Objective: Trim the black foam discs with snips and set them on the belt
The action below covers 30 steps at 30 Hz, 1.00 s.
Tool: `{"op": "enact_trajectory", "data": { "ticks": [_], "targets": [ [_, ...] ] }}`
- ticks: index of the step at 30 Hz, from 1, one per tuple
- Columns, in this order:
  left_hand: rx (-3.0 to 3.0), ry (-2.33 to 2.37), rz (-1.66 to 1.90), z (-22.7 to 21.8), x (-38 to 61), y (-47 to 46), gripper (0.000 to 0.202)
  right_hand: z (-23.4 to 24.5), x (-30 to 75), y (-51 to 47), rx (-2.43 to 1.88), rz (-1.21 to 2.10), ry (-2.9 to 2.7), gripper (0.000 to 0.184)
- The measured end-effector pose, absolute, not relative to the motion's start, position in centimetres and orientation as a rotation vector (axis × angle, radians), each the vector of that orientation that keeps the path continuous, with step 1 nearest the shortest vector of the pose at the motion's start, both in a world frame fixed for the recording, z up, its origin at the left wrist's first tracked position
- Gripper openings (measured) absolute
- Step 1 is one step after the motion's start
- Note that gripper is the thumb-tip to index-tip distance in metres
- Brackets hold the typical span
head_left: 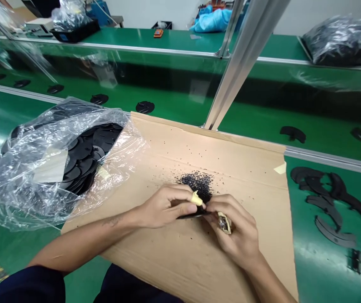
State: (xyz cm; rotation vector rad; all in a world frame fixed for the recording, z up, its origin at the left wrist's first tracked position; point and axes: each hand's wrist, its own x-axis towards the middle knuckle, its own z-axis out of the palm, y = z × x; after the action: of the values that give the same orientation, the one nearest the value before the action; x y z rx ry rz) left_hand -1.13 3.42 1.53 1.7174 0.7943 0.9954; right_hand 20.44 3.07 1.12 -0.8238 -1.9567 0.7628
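Left hand (169,206) is pinching the black disc (184,217), thumb on top; grip is clamped on the piece. Disc is sitting low at center, near-side edge showing, the rest being hidden by fingers. Yellow tape (196,198) is wrapping a left fingertip. Right hand (239,235) is closing around a tape-wrapped tool (224,223), grip clamped on it, shiny end pointing back toward the wearer. Right fingertips are meeting the disc's right side; can't tell whether the tool is touching it.

Black shavings (197,182) are piling just beyond the hands, crumbs scattering over the cardboard sheet (256,168). Sheet is covering the middle of the green counter (319,277). Clear plastic bag (19,168) is lying at left, overlapping the sheet, mouth gaping; stacked black discs (82,155) are showing inside. Right of the sheet, curved black parts (335,206) are lying in a loose cluster, small black piece (355,261) resting nearer the wearer.

Behind, a metal post (240,63) is rising at the sheet's far edge. More dark parts (145,107) are lying in a spaced row on the green surface beyond. Upper shelf (129,40) is carrying a black bin (76,33), an orange device (158,33), blue plastic (213,21) and a filled bag (344,42).
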Motion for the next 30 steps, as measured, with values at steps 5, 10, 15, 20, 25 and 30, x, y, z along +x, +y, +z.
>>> {"op": "enact_trajectory", "data": {
  "ticks": [5, 10, 15, 20, 25, 30],
  "targets": [
    [1.842, 0.828, 1.066, 0.9, -0.6, 3.1, 0.039, 1.1, 20.3, 2.8, -0.817, 0.603, -1.985, 0.02],
    [2.024, 0.88, 1.237, 0.8, -0.6, 3.2, 0.02, 1.6, 20.8, 3.3, -0.84, 0.661, -1.982, 0.025],
    [2.115, 0.863, 1.267, 1.1, -1.0, 3.6, 0.021, 1.1, 21.5, 4.0, -0.954, 0.449, -2.136, 0.024],
    [2.2, 0.81, 1.219, 0.8, -1.3, 3.5, 0.025, 0.6, 21.5, 3.9, -0.971, 0.328, -2.248, 0.025],
    [2.219, 0.803, 1.171, 0.6, -1.4, 3.5, 0.024, 0.5, 21.5, 3.9, -0.957, 0.248, -2.295, 0.025],
    [2.201, 0.74, 1.188, 0.6, -1.4, 3.4, 0.023, 0.8, 21.6, 3.9, -0.947, 0.071, -2.328, 0.025]
  ]
}}
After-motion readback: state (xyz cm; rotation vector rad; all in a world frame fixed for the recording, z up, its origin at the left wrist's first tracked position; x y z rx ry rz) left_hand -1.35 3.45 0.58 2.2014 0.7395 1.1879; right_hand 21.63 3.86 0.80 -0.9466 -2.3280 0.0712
